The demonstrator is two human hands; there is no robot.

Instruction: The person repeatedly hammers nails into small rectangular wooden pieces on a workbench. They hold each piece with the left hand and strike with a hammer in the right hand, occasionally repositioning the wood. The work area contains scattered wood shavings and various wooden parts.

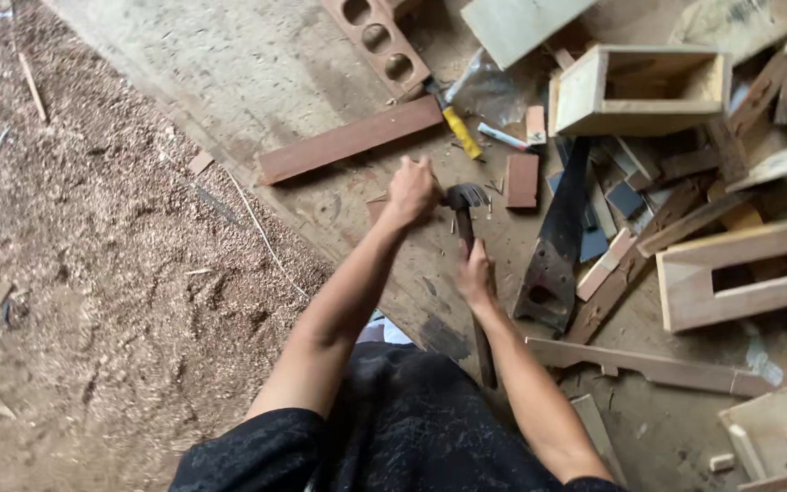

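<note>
1. My left hand (410, 189) sits furthest left, closed in a fist and pressed down on the plank floor (266, 64); I cannot tell what it pinches.
2. Just right of that fist is the claw hammer (465, 202), head far, handle running back toward me.
3. My right hand (475, 273) wraps the handle near its middle, so the head lies straight ahead of the grip.
4. Further right lies a dark handsaw (557, 246), apart from both hands.
</note>
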